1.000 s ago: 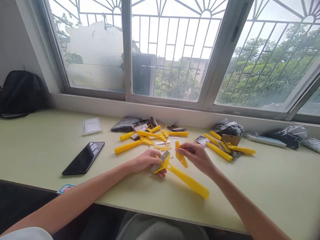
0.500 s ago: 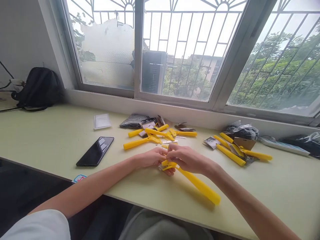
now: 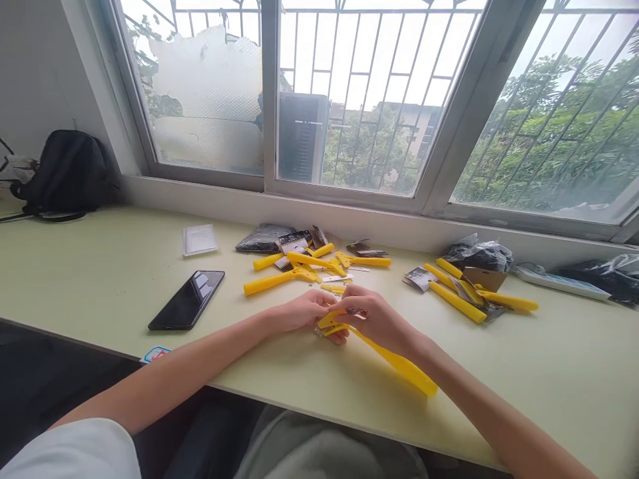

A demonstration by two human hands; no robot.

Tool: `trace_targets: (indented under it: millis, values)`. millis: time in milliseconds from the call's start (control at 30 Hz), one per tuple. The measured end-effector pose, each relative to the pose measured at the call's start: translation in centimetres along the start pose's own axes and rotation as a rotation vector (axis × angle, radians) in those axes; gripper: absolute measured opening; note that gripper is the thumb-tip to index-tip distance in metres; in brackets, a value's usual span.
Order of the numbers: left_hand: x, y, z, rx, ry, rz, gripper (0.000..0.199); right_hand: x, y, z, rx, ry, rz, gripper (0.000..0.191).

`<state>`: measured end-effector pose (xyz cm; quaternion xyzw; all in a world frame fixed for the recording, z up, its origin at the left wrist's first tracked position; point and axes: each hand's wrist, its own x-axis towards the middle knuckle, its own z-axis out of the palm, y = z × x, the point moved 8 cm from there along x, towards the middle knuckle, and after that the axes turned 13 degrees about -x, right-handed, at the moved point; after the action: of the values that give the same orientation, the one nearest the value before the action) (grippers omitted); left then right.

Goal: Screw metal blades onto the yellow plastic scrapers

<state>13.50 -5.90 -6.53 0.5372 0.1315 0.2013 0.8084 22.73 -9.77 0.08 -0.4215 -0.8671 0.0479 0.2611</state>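
White fabric, a sleeve [image 3: 74, 452], is covering the left upper arm at the lower left, and grey-green cloth [image 3: 324, 446] is showing below the near edge of the pale green table [image 3: 279, 386]. Above the table, near its front edge, the yellow scraper [image 3: 409, 372] is lying between the two hands, its handle slanting toward the near right. The left hand [image 3: 304, 313] is closing its fingers around the scraper's head end. The right hand [image 3: 374, 316] is pinching the yellow plate [image 3: 328, 320] at that head; its fingertips are partly hiding the contact, and the two hands are meeting there.

To the left, a sticker [image 3: 156, 353] is lying at the table edge, and a black phone [image 3: 187, 301] is lying face up beyond it. Just past the hands, small metal parts [image 3: 310, 285] are lying near a group of yellow scrapers [image 3: 272, 284]; a second group [image 3: 456, 303] is lying to the right, beside a printed card [image 3: 419, 279]. Farther back, a clear case [image 3: 200, 239], a dark packet [image 3: 264, 237] and a plastic-wrapped black bundle [image 3: 479, 256] are resting before the sill. A black backpack [image 3: 70, 169] is standing at the far left. Beyond the window [image 3: 272, 100], bars are crossing a view of trees [image 3: 564, 126].
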Motion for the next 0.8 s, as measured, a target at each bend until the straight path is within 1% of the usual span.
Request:
trace_targets:
  millis: [67, 133, 233, 367, 467, 633, 733, 800]
  values:
    - [0.0, 0.1, 0.2, 0.01, 0.006, 0.004, 0.031, -0.4, 0.6, 0.1, 0.003, 0.036, 0.081, 0.015]
    - [-0.1, 0.2, 0.4, 0.019, 0.013, 0.007, 0.033, -0.9, 1.1, 0.4, 0.031, 0.056, 0.127, 0.016]
    - [-0.2, 0.3, 0.7, 0.029, 0.016, 0.009, 0.035, -1.3, 1.7, 0.8, 0.082, 0.07, 0.144, 0.019]
    - [-0.2, 0.2, 0.5, 0.031, 0.021, 0.014, 0.034, -1.4, 1.8, 1.0, 0.07, 0.076, 0.146, 0.019]
    - [-0.1, -0.1, 0.2, 0.049, 0.028, 0.009, 0.03, -1.2, 1.5, 0.9, 0.02, 0.057, 0.16, 0.018]
    - [0.2, -0.2, -0.1, 0.061, 0.059, 0.001, 0.022, -1.2, 0.9, 0.3, -0.13, 0.022, 0.217, 0.017]
    - [0.2, -0.2, -0.3, 0.079, 0.084, 0.003, 0.016, -1.2, 0.4, 0.0, -0.16, -0.043, 0.182, 0.018]
    - [0.3, -0.1, -0.4, 0.084, 0.089, 0.021, 0.014, -1.2, 0.2, -0.1, -0.175, -0.088, 0.147, 0.021]
